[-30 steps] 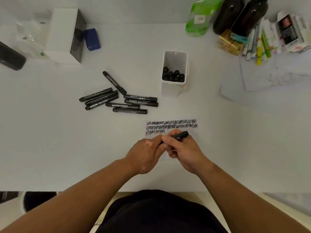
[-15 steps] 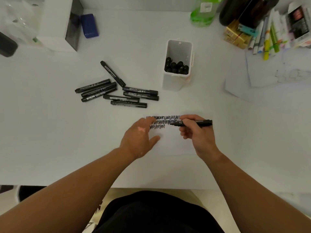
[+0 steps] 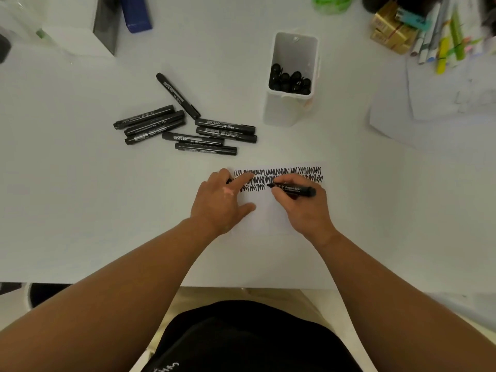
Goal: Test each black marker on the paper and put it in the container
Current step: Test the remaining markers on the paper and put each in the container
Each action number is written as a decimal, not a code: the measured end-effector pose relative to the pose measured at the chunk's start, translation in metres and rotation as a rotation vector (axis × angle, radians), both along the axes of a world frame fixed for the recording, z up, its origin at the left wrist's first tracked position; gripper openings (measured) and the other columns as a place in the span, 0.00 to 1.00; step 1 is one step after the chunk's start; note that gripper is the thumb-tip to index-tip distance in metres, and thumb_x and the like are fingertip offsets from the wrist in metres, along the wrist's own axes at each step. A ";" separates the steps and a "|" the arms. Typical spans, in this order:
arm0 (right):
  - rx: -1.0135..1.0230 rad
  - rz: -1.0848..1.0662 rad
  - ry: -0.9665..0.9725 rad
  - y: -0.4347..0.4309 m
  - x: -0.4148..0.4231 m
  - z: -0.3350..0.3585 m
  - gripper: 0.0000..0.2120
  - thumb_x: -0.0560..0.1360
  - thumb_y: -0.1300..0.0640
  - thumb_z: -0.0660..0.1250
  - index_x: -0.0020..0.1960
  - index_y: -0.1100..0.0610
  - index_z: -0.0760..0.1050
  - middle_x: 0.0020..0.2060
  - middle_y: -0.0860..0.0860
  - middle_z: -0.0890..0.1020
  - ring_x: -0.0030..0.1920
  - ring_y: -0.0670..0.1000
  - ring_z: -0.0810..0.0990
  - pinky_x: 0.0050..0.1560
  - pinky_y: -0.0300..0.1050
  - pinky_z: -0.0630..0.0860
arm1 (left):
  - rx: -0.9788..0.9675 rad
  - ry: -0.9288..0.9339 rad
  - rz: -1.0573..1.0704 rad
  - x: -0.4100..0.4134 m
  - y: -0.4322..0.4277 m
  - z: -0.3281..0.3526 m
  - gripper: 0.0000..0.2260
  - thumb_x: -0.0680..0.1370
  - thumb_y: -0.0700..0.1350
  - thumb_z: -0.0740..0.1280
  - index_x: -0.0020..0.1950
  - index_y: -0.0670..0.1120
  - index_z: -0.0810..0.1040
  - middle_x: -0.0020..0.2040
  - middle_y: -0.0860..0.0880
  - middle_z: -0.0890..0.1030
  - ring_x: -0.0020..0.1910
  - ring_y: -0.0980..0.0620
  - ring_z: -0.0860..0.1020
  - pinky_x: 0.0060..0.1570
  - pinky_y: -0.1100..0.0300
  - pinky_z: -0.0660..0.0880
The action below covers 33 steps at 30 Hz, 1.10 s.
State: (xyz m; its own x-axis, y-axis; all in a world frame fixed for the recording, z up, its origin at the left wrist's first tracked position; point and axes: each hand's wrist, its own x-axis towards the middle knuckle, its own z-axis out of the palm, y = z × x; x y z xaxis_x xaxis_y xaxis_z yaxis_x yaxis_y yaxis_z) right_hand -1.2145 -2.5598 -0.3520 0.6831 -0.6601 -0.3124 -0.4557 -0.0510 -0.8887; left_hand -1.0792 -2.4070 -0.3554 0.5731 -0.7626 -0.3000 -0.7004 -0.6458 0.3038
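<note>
A white paper [image 3: 268, 218] lies in front of me, with rows of black scribble [image 3: 279, 174] along its top. My right hand [image 3: 303, 208] grips an uncapped black marker [image 3: 294, 189], its tip touching the paper at the end of the third scribble row. My left hand [image 3: 221, 201] presses the paper's left side with a straight index finger. A small black piece, seemingly the cap [image 3: 229, 180], shows among its curled fingers. Several capped black markers [image 3: 188, 130] lie loose to the upper left. A white container [image 3: 288, 111] behind the paper holds several markers [image 3: 290, 81].
A white box [image 3: 77, 36] and a blue object [image 3: 135, 12] stand at the back left. A green bottle [image 3: 331, 2], gold boxes [image 3: 389, 33] and coloured pens [image 3: 442, 38] crowd the back right over loose sheets [image 3: 429, 108]. The table's front edge [image 3: 107, 281] runs near my body.
My hands pulled apart from the marker; the right hand took the uncapped marker to the paper while the left hand moved left and pressed onto the sheet. The camera tilted down.
</note>
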 end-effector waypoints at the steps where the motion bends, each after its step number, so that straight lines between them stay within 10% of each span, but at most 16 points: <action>1: -0.002 -0.002 -0.005 0.001 0.000 0.000 0.06 0.74 0.59 0.76 0.50 0.51 0.85 0.44 0.43 0.87 0.47 0.41 0.84 0.49 0.29 0.76 | 0.003 0.000 -0.002 0.000 0.000 0.000 0.31 0.74 0.63 0.69 0.76 0.58 0.67 0.55 0.47 0.73 0.53 0.47 0.71 0.54 0.52 0.72; 33: -0.075 -0.005 0.055 0.003 -0.001 0.006 0.06 0.75 0.63 0.72 0.48 0.52 0.82 0.41 0.45 0.85 0.42 0.44 0.82 0.42 0.31 0.76 | 0.002 0.024 -0.021 0.003 0.004 -0.003 0.32 0.74 0.63 0.69 0.76 0.58 0.65 0.55 0.47 0.72 0.54 0.47 0.71 0.54 0.52 0.73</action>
State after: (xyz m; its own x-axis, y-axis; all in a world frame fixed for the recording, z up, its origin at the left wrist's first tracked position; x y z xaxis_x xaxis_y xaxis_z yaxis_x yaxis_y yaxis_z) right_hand -1.2156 -2.5566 -0.3459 0.6626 -0.6866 -0.2992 -0.5046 -0.1141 -0.8558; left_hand -1.0759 -2.4026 -0.3588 0.5493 -0.7741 -0.3147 -0.7066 -0.6313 0.3197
